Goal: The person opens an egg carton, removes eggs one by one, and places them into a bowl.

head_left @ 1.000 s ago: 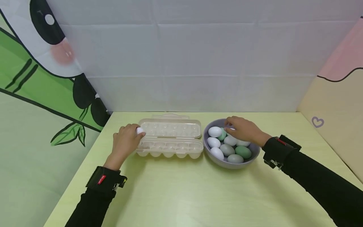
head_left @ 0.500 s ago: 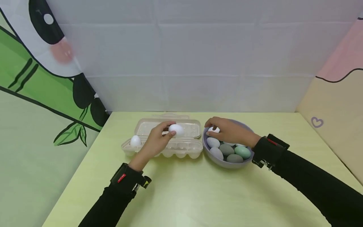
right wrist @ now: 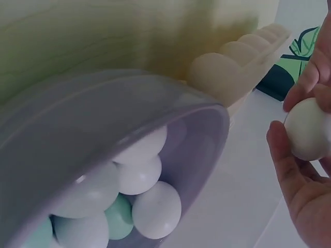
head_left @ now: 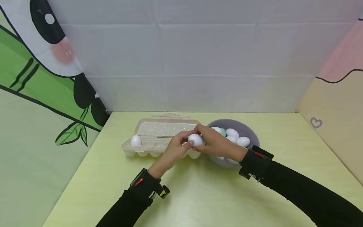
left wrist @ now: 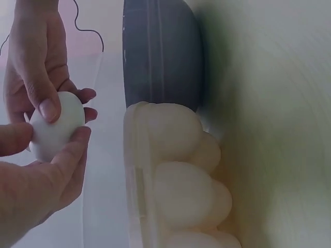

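Just in front of the carton's right end, my left hand (head_left: 172,151) and right hand (head_left: 218,143) meet on one white egg (head_left: 195,140). Fingers and thumbs of both hands pinch this egg (left wrist: 56,129) in the left wrist view, the right thumb lying across its upper part. Below the hands is a clear plastic egg carton (head_left: 154,127) with its lid folded back. Another white egg (head_left: 136,141) sits in its leftmost end. Part of the carton's right end is hidden behind the hands.
To the right of the carton stands a purple-grey bowl (head_left: 249,129) of white and pale green eggs, partly covered by the right hand and forearm. In the right wrist view, several eggs (right wrist: 156,209) lie inside it. A printed cloth backdrop (head_left: 198,63) rises behind the table (head_left: 204,195).
My left hand has moved right from the carton's left end, where an egg now sits. My right hand has come left out of the bowl, and both hands now hold one egg.
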The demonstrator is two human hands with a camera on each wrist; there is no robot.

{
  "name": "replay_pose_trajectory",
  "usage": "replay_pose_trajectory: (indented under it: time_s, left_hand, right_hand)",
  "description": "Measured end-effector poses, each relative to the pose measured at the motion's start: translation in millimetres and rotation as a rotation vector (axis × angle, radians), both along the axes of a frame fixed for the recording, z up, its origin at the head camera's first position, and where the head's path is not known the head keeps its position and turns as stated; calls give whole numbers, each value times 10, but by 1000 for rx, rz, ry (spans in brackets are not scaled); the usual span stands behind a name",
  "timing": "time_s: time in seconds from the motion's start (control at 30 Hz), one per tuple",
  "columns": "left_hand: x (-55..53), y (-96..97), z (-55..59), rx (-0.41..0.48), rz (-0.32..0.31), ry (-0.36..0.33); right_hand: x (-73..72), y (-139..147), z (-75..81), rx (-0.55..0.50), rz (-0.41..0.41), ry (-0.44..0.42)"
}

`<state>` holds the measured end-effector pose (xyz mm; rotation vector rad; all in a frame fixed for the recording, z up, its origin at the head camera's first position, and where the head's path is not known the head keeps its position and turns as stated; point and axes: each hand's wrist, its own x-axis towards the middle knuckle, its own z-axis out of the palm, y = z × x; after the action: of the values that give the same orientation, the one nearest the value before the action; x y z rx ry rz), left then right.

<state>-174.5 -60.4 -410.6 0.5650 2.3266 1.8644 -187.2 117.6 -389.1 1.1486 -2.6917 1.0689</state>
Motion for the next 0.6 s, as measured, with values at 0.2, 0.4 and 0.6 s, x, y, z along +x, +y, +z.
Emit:
replay_pose_trajectory:
  time_s: [0.2, 0.4, 0.6]
  left_hand:
    - [23, 18, -21, -48, -44, -5]
    - [-6, -63, 30, -121, -45, 116]
    - [-64, -340, 78, -218, -8, 206]
  right_hand:
    - [1, 113, -30, 17, 24, 0]
    - [-35, 271, 7, -1, -18, -23]
    - [-157, 610, 72, 62, -122, -44]
